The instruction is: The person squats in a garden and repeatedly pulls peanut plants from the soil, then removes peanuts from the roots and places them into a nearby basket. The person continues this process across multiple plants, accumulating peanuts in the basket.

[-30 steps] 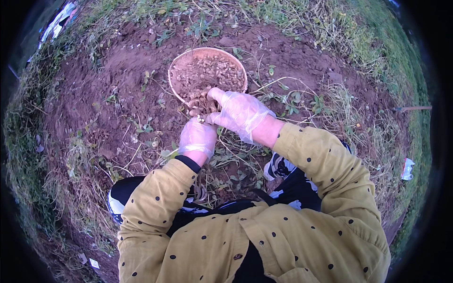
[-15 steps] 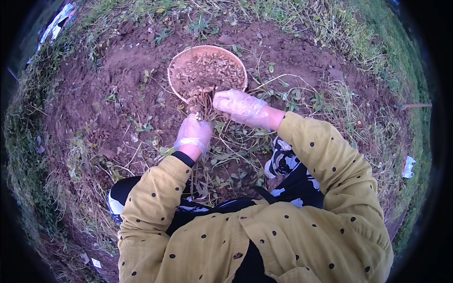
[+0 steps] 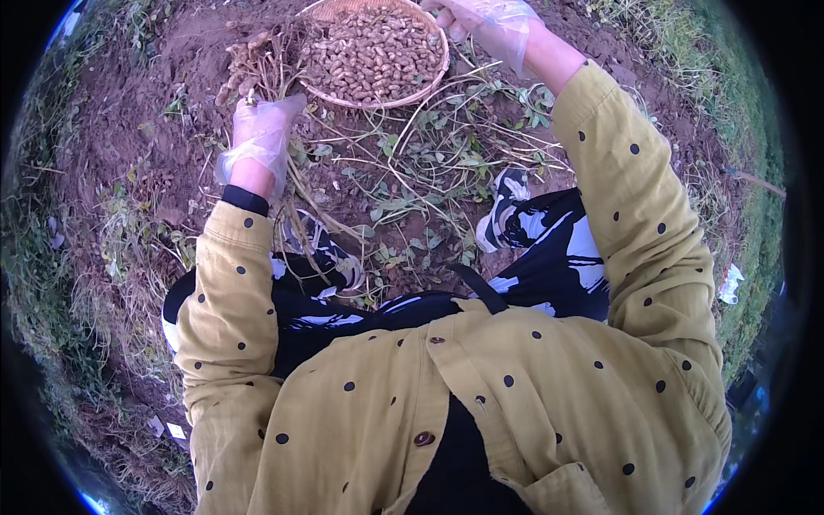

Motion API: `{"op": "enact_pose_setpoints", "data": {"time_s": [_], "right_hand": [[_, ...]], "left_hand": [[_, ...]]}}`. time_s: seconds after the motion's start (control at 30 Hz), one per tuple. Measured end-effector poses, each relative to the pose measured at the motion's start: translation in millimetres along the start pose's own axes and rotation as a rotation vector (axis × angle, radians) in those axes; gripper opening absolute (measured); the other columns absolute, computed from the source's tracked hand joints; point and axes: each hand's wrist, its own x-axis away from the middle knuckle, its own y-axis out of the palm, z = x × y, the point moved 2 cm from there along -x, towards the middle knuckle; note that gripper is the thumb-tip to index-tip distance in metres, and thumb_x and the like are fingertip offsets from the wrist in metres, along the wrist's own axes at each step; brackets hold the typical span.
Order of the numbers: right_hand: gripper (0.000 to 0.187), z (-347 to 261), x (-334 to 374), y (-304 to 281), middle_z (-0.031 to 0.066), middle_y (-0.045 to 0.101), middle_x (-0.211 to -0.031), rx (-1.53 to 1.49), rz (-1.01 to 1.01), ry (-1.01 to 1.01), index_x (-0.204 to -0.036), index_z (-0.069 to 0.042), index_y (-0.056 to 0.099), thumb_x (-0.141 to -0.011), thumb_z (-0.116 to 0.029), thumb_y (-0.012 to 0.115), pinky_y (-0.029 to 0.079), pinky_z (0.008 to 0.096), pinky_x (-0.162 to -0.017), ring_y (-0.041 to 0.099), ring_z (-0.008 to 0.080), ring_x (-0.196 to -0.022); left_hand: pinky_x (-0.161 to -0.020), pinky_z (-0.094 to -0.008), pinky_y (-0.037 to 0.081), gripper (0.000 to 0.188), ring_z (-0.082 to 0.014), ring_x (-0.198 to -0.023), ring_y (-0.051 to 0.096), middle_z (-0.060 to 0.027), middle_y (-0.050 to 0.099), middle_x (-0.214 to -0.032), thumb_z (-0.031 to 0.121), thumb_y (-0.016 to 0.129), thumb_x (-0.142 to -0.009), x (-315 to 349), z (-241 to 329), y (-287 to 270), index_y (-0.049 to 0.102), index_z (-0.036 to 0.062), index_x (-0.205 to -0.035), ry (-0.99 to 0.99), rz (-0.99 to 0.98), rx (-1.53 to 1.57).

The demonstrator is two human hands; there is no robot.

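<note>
A round woven basket point(image 3: 388, 104) full of peanuts in their shells point(image 3: 373, 56) sits on the soil at the top of the view. My right hand point(image 3: 493, 24), in a clear plastic glove, grips the basket's right rim with bent fingers. To the left of the basket, my gloved left hand point(image 3: 263, 129) is closed around the stems of an uprooted peanut plant point(image 3: 273, 62). Clustered pods and roots stick up beyond that hand, close to the basket's left rim. The plant's long stems trail down toward my left shoe.
Loose stems and leaves point(image 3: 429, 172) lie on the soil between the basket and my shoes point(image 3: 502, 210). Grass point(image 3: 687, 94) borders the dug earth on the right. A wooden handle point(image 3: 755, 181) and a white packet point(image 3: 730, 285) lie at the far right.
My hands have parted: the left moved left with the peanut plant, the right went up to the basket's rim. The basket sits higher in view, its peanuts more exposed.
</note>
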Motion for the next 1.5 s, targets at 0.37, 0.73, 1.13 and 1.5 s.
{"op": "enact_pose_setpoints", "data": {"time_s": [0.37, 0.73, 1.13, 1.5], "right_hand": [[0.027, 139, 40, 139, 0.0171, 0.068, -0.111, 0.499, -0.616, 0.102, -0.115, -0.007, 0.068, -0.090, -0.014, 0.062, 0.049, 0.0394, -0.092, 0.064, 0.0322, -0.106], [0.023, 278, 120, 238, 0.0154, 0.064, -0.106, 0.843, -0.617, 0.132, -0.107, -0.007, 0.063, -0.084, -0.005, 0.061, 0.055, 0.0408, -0.081, 0.066, 0.0325, -0.099], [0.023, 242, 97, 192, 0.0174, 0.068, -0.102, 0.410, -0.297, 0.301, -0.109, -0.010, 0.064, -0.091, -0.024, 0.060, 0.052, 0.0437, -0.084, 0.066, 0.0357, -0.096], [0.073, 59, 55, 77, 0.0223, 0.059, -0.129, -0.230, -0.126, 0.111, -0.139, 0.004, 0.045, -0.090, -0.045, 0.065, 0.042, 0.0345, -0.104, 0.056, 0.0264, -0.122]], "left_hand": [[-0.061, -0.0206, 0.048, 0.020, -0.0089, -0.063, 0.058, -0.0020, 0.066, -0.081, 0.016, 0.069, -0.086, 35, 53, -27, 0.071, -0.0007, -0.099, -0.017, -0.111, 0.309], [-0.075, -0.0264, 0.050, 0.024, -0.0147, -0.081, 0.063, -0.0081, 0.070, -0.089, 0.012, 0.073, -0.084, 32, 45, -46, 0.071, -0.0041, -0.102, -0.070, -0.105, 0.369], [-0.056, -0.0259, 0.049, 0.011, -0.0155, -0.057, 0.058, -0.0035, 0.061, -0.070, 0.004, 0.070, -0.083, 45, 67, -17, 0.066, 0.0024, -0.093, -0.052, -0.079, 0.467], [-0.055, -0.0271, 0.042, 0.008, -0.0118, -0.057, 0.054, -0.0014, 0.061, -0.066, 0.003, 0.074, -0.077, 51, 45, 10, 0.066, 0.0033, -0.077, 0.017, -0.423, 0.387]]}}
